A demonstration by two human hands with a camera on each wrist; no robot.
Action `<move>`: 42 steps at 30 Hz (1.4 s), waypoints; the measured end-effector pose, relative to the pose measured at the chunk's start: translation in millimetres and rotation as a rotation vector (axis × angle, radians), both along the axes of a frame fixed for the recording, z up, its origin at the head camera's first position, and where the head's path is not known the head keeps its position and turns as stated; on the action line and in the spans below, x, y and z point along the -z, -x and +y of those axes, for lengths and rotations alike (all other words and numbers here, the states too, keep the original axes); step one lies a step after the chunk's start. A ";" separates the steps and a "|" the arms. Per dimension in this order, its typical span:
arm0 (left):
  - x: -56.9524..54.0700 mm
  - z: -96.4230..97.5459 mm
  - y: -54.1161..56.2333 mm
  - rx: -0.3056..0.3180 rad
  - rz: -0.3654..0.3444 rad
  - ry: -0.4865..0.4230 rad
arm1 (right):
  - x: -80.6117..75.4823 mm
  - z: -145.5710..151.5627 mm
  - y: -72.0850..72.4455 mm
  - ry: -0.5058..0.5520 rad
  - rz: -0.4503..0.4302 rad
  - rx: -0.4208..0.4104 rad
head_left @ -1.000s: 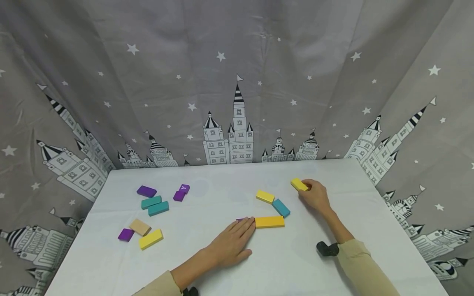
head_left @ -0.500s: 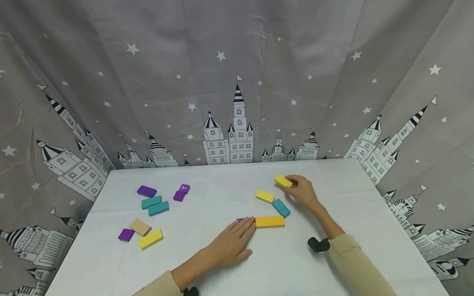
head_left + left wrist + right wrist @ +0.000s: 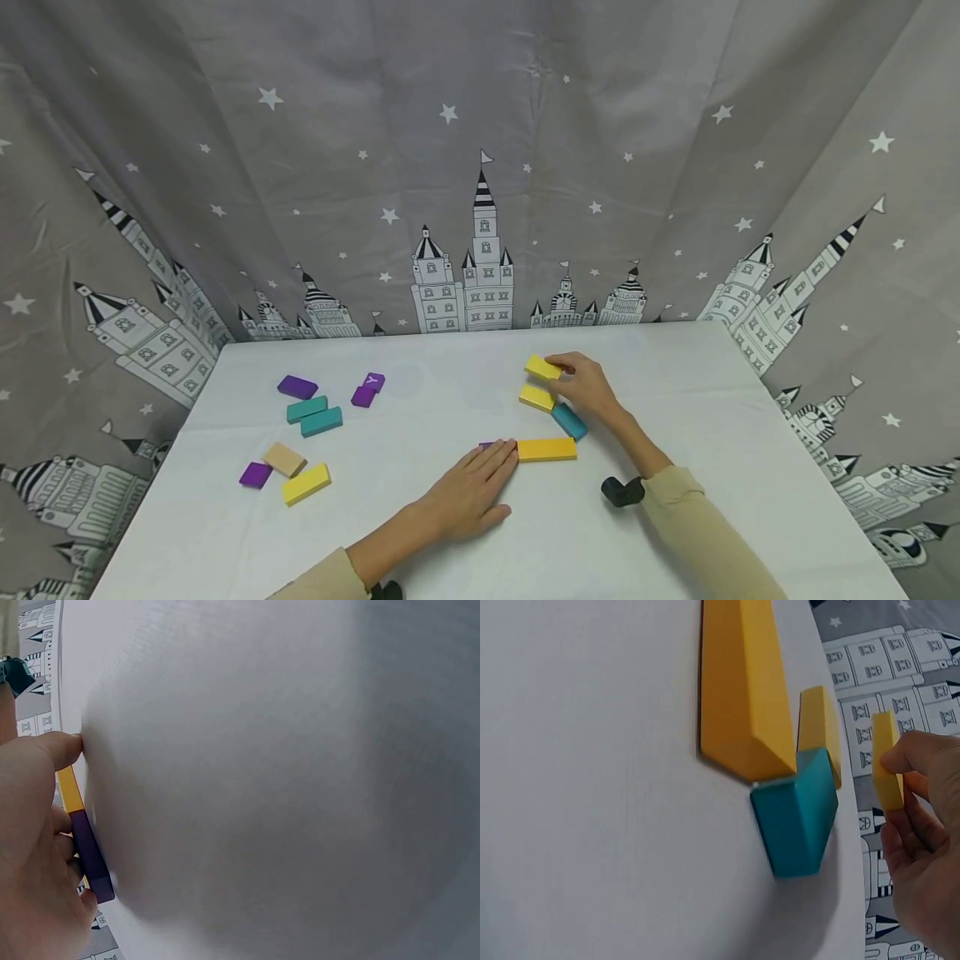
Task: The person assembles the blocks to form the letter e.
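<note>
My right hand [image 3: 588, 385] pinches a small yellow block [image 3: 542, 367] between thumb and fingertips. In the head view this block is just beyond a second yellow block [image 3: 536, 399] lying on the table. A blue-teal block [image 3: 569, 422] lies slanted at that second block's right end. Closer to me is a longer orange-yellow block [image 3: 547, 451]. My left hand [image 3: 467, 497] lies with straight fingers over a purple block [image 3: 91, 859], end to end with the orange-yellow one. From above, the fingers hide most of the purple block.
On the left of the white table [image 3: 420, 550] lie two teal blocks [image 3: 321, 422], several purple blocks [image 3: 297, 387], a tan block [image 3: 284, 460] and a yellow block [image 3: 307, 485]. A grey curtain [image 3: 480, 83] printed with castles hangs behind the table's back edge.
My right hand has carried the yellow block leftward, from the right side of the table to just behind the other yellow block. The left hand has stayed in place.
</note>
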State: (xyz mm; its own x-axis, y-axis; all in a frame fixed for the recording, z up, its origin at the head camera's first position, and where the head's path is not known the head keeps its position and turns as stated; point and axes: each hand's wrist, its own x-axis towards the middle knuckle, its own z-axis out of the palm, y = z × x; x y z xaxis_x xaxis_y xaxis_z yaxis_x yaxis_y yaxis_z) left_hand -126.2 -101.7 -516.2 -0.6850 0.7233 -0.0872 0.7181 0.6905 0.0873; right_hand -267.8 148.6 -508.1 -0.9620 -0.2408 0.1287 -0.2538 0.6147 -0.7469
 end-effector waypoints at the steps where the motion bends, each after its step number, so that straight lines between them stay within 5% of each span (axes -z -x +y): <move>1: 0.0 0.0 0.0 -0.001 -0.002 0.000 | -0.2 -2.6 -0.2 -0.001 0.002 -0.010; 27: 0.7 0.0 -0.3 0.003 0.003 -0.010 | 10.4 -43.1 3.5 -0.008 0.095 -0.165; 42: 2.4 0.0 0.6 0.009 0.019 -0.007 | 11.1 -54.3 3.6 -0.061 0.058 -0.203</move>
State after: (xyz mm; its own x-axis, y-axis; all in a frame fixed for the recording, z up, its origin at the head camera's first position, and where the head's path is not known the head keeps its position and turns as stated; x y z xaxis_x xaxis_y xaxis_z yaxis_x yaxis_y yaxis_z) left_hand -126.8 -101.8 -518.5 -0.6796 0.7302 -0.0696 0.7260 0.6832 0.0786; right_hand -271.4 94.3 -519.1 -0.8844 -0.4376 0.1621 -0.4185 0.5901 -0.6903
